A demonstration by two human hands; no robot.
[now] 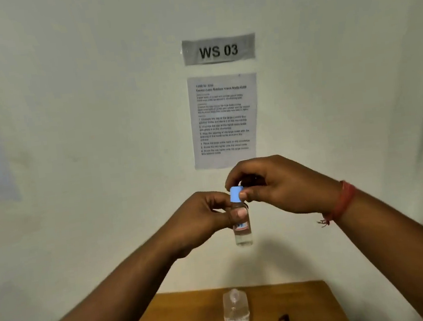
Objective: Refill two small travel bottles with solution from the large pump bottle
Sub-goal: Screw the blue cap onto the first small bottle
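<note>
Both hands (239, 204) pinch a clear cylindrical bottle (242, 232), blue-capped.

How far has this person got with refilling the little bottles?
Hard to tell what is done. In hand: the left hand holds a small clear bottle while the right hand pinches its blue cap. A larger clear bottle stands on the wooden table. No second small bottle shows.
</note>
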